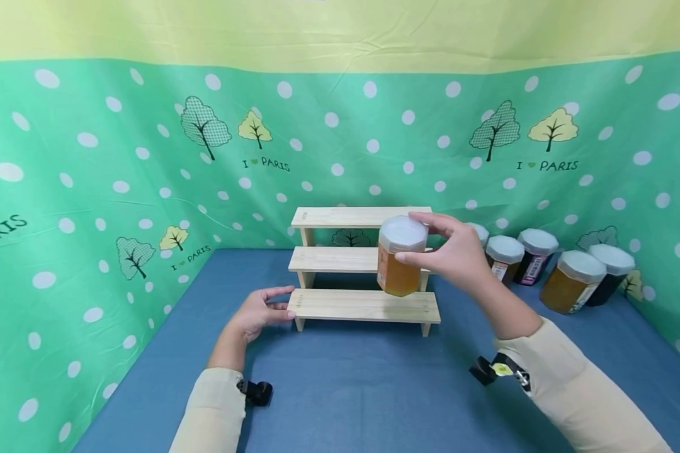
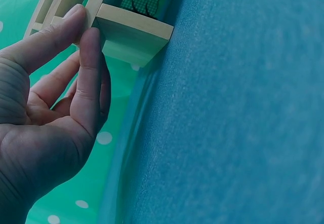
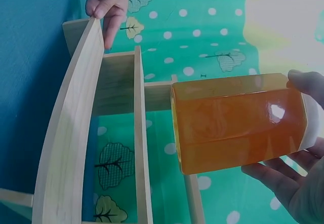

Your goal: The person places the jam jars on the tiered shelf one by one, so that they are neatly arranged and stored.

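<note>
A jar of amber honey [image 1: 399,267] with a white octagonal lid is in my right hand [image 1: 459,255]. Thumb and fingers grip it near the lid, and the jar is held in the air over the three-step wooden display stand [image 1: 362,305]. In the right wrist view the honey jar [image 3: 238,125] appears sideways, clear of the boards. My left hand [image 1: 260,313] pinches the left end of the stand's lowest board between thumb and fingers. The left wrist view shows that hand [image 2: 66,87] at the board's corner [image 2: 134,21].
Several lidded jars stand on the right of the blue cloth [image 1: 340,390]: an amber jar [image 1: 572,283], dark jars [image 1: 535,255] and others, one partly hidden behind my right hand. A green dotted curtain [image 1: 368,126] hangs behind the stand and along both sides.
</note>
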The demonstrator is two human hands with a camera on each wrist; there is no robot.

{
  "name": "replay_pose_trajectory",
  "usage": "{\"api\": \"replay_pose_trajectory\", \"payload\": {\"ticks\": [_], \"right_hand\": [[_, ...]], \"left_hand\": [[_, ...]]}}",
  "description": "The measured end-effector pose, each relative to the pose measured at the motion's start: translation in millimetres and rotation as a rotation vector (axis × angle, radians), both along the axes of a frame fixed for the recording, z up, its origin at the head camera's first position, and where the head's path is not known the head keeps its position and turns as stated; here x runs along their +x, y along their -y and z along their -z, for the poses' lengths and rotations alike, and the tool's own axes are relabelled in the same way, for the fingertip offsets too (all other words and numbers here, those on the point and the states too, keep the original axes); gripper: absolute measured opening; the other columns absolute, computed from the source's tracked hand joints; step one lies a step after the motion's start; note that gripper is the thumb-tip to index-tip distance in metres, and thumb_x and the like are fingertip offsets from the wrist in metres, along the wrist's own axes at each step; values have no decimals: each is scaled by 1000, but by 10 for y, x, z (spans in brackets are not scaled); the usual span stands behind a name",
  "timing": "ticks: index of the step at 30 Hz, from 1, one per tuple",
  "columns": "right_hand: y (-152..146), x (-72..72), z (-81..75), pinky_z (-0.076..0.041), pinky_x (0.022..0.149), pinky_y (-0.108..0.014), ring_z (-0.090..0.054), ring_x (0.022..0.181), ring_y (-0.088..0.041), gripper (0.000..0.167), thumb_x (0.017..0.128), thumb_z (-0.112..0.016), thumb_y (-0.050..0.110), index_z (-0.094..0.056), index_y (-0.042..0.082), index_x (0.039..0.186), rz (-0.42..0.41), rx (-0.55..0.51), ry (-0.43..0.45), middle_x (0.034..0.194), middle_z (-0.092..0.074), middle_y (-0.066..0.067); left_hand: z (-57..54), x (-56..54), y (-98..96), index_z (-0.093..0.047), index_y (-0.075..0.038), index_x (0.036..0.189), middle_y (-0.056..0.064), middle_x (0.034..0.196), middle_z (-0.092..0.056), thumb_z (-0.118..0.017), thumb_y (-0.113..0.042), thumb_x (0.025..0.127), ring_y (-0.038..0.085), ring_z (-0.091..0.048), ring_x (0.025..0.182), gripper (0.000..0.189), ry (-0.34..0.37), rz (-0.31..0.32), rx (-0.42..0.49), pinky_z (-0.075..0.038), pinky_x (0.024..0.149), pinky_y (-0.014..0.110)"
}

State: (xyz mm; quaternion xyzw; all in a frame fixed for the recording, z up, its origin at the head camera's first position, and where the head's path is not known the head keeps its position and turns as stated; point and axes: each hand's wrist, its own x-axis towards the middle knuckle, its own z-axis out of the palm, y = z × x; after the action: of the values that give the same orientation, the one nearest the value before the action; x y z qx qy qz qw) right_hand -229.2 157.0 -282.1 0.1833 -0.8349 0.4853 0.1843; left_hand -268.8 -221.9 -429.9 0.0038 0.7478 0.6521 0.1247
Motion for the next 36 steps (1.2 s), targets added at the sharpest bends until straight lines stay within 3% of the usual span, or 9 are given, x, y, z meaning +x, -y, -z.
{"api": "replay_pose_trajectory", "payload": {"ticks": [10,30,36], "right_hand": [[177,-143,-62,-50,83,-47,-56,108,-26,70,69,-90,34,-63,13,131,-13,-5,8,126,-62,-5],[584,-472,-445,-54,78,-40,-55,108,-21,70,68,-90,34,-64,16,131,15,-69,104,120,-63,-4],[696,-582,-521,-53,80,-37,-55,109,-20,70,69,-90,34,-63,17,132,11,-70,103,123,-61,-3]], "left_hand": [[-27,7,10,-47,3,142,19,106,-68,-77,8,77,21,-68,87,71,-9,29,-1,-58,78,39],[5,10,11,-51,1,139,19,105,-68,-78,9,75,23,-69,86,70,16,-2,11,-58,77,38],[-13,-3,12,-48,3,141,21,111,-66,-78,8,77,22,-68,88,71,0,24,8,-58,78,38]]}}
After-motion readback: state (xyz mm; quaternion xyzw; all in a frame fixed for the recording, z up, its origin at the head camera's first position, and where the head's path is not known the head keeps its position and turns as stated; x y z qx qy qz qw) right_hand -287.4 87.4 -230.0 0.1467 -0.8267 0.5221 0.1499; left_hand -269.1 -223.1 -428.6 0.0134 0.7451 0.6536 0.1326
